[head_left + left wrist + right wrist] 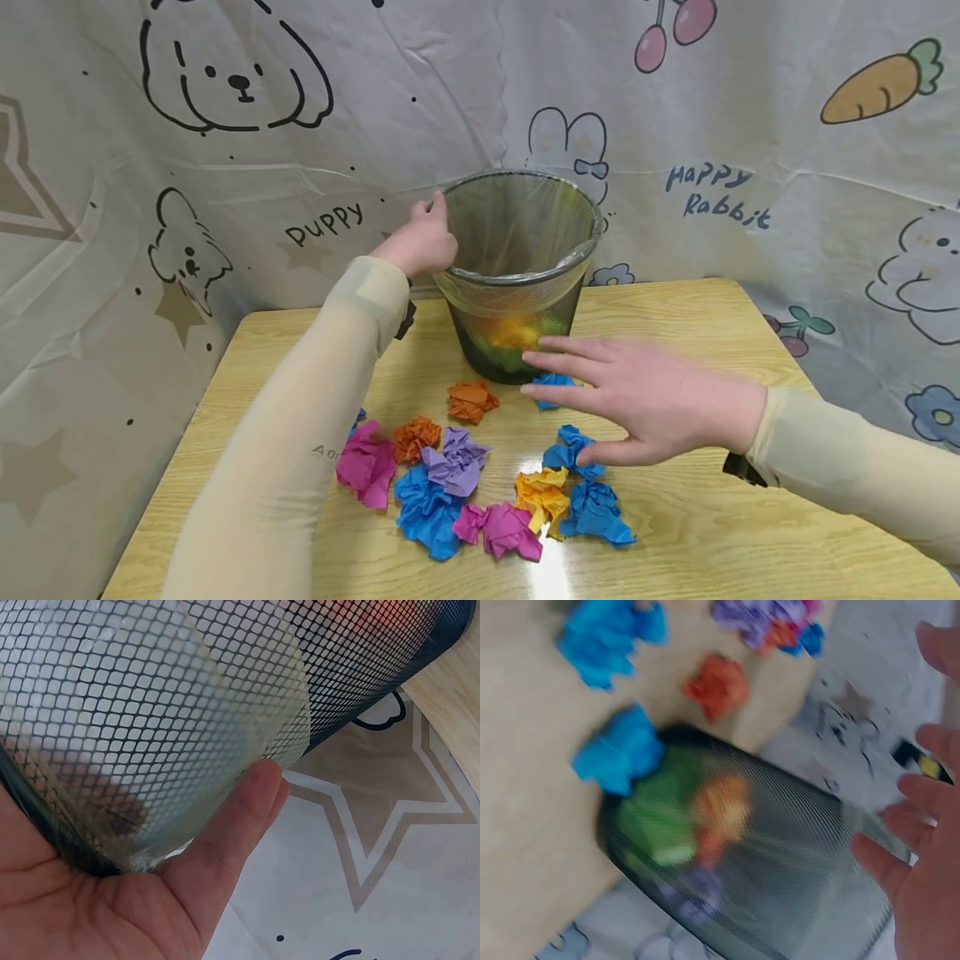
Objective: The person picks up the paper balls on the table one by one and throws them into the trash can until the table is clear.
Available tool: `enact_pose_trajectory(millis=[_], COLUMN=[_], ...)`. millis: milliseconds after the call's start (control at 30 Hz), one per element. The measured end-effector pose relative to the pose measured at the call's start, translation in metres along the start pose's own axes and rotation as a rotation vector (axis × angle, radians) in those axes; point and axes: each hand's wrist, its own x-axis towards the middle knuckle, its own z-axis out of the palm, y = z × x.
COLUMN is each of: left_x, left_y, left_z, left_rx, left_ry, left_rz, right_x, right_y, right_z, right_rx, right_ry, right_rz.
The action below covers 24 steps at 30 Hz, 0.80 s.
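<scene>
Wastebasket (517,275), a dark mesh bin lined with a clear plastic bag, stands upright on the wooden table (675,308), its long axis vertical and its open mouth pointing up. The left hand (420,242) grips its rim on the near-left side; the left wrist view shows the palm and thumb (240,817) pressed against the mesh wall and the folded-over liner. The right hand (645,400) hovers flat just in front of the bin's base, fingers straight and spread, holding nothing. Judging by how things lie, the clearing of paper is partly done: several crumpled balls, orange, green and yellow, already sit in the bottom of the bin, seen through the mesh in the right wrist view. Much remains outside. A blue paper ball (553,389) lies right under the right fingertips, touching the bin's foot, and an orange ball (471,401) sits just to the left of it. Nearer the person, below both hands, a loose cluster of pink (366,463), purple (454,461), yellow (542,495) and more blue (596,510) balls is spread over the table.
</scene>
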Motion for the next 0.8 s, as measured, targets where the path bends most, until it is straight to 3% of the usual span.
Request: enact_pose_trajectory(millis=[200,400,800], left_x=[-0.001,-0.001,-0.003], left_y=[-0.001,-0.001,0.001], left_z=[0.001,0.000,-0.001], left_rx=[-0.009,-0.003,-0.007], left_ry=[0.003,-0.002,-0.001], left_rz=[0.001,0.005,-0.004], right_x=[-0.014,-0.026,-0.038], right_y=[-0.011,-0.020,-0.028], right_z=[0.034,0.062,0.099], right_rx=[0.077,0.177,0.223], right_ry=[-0.028,-0.097,-0.122], right_rz=[-0.095,-0.112,-0.122])
